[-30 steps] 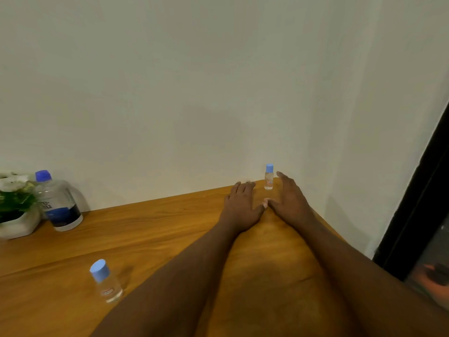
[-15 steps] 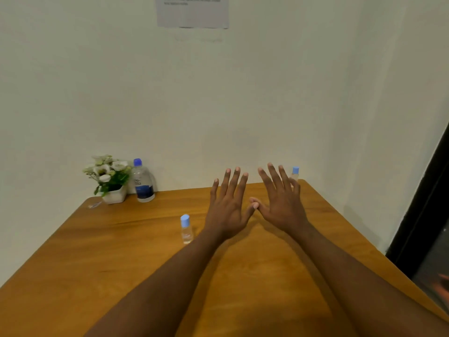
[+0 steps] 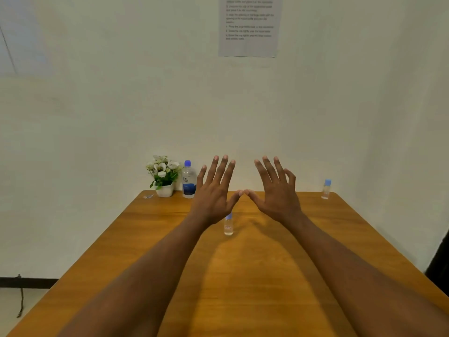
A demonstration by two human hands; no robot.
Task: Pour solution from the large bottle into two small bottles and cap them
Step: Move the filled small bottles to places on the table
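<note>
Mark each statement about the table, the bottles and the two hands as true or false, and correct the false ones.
1. The large bottle stands beside the flower pot. True.
2. The left hand grips a small bottle. False: both it and the right hand are open and empty.
3. Both small bottles, the middle one and the far-right one, wear blue caps. True.
4. The large bottle is uncapped. False: its blue cap is on.
</note>
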